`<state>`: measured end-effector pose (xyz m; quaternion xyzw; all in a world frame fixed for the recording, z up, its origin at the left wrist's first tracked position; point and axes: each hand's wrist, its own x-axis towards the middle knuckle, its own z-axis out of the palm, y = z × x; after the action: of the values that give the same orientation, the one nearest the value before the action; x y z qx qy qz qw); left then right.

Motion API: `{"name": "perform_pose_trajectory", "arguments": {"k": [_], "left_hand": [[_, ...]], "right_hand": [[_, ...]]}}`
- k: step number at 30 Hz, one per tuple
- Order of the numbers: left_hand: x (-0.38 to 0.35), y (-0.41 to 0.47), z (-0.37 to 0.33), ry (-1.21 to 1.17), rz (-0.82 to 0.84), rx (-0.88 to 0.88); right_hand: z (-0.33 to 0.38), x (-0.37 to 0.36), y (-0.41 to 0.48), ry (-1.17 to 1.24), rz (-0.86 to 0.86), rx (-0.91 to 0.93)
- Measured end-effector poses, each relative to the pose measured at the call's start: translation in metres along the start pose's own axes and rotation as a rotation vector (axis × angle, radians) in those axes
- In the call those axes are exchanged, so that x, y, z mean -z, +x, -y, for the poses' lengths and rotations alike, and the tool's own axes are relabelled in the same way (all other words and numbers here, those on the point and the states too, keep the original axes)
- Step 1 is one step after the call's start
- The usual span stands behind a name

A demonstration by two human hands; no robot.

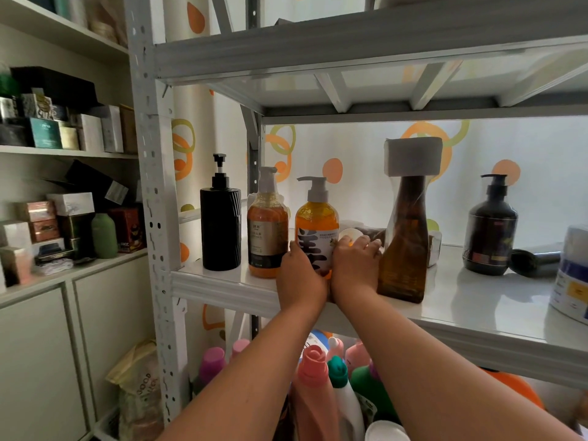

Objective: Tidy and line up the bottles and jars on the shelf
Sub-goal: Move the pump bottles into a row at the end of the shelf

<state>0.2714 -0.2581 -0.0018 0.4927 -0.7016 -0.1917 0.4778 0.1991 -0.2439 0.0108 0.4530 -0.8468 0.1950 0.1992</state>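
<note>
On the white metal shelf stands an orange pump bottle with a grey pump. My left hand grips its lower left side and my right hand wraps its lower right side. To its left stand an amber pump bottle and a black pump bottle. Right of my hands stands a tall brown bottle in clear wrap with a white block on top. Farther right is a dark pump bottle. A small white-lidded item lies behind my right hand, partly hidden.
A blue-and-white tub stands at the shelf's right edge, with a dark item lying beside it. Coloured detergent bottles crowd the level below. A grey upright post bounds the left. Boxes fill the left cabinet shelves.
</note>
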Motion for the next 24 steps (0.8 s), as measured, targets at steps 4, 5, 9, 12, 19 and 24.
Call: {"name": "perform_pose_trajectory", "arguments": {"k": [4, 5, 9, 12, 19, 24], "left_hand": [[0.001, -0.002, -0.002, 0.032, 0.0, 0.026], [0.001, -0.002, -0.002, 0.042, 0.0, 0.028], [0.001, -0.004, -0.004, 0.046, -0.007, 0.022], [0.001, -0.006, -0.006, 0.038, -0.022, 0.027], [-0.004, -0.007, -0.001, 0.074, -0.04, 0.016], [-0.004, -0.008, 0.0, 0.105, -0.052, 0.005]], "right_hand": [[0.0, -0.002, 0.002, -0.003, 0.002, 0.001], [0.0, -0.003, 0.003, 0.001, -0.008, 0.007], [-0.002, -0.006, 0.003, 0.05, -0.052, 0.03], [-0.003, -0.004, 0.002, 0.096, -0.098, 0.056], [-0.005, 0.006, -0.005, 0.183, -0.247, 0.128], [-0.003, 0.019, -0.007, 0.22, -0.369, 0.15]]}}
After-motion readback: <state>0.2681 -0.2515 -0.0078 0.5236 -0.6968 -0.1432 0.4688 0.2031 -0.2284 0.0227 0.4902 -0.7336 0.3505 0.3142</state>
